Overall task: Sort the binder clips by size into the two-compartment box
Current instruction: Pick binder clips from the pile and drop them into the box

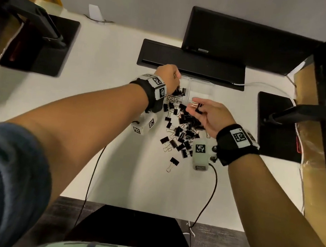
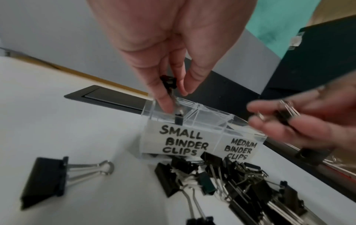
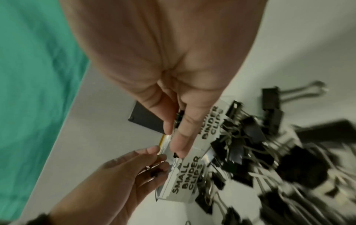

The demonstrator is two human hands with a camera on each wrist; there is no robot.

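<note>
Box mouth: I see the left hand (image 1: 167, 76) directly over the small compartment of the clear box (image 2: 194, 121), so that opening is blocked from above.
Medium compartment: I see its top open, with the right hand (image 1: 207, 113) just in front of it.
Front of box: the pile of binder clips (image 1: 180, 125) lies against the labelled wall; no bare table there.
Behind box: a black tray (image 1: 190, 63) sits close behind, with a monitor (image 1: 249, 41) over it.
Flanks: black monitor bases (image 1: 41, 45) stand well apart on both sides, white table (image 1: 105, 78) bare between.
Near edge: two cables (image 1: 211, 192) cross the table towards me.
</note>
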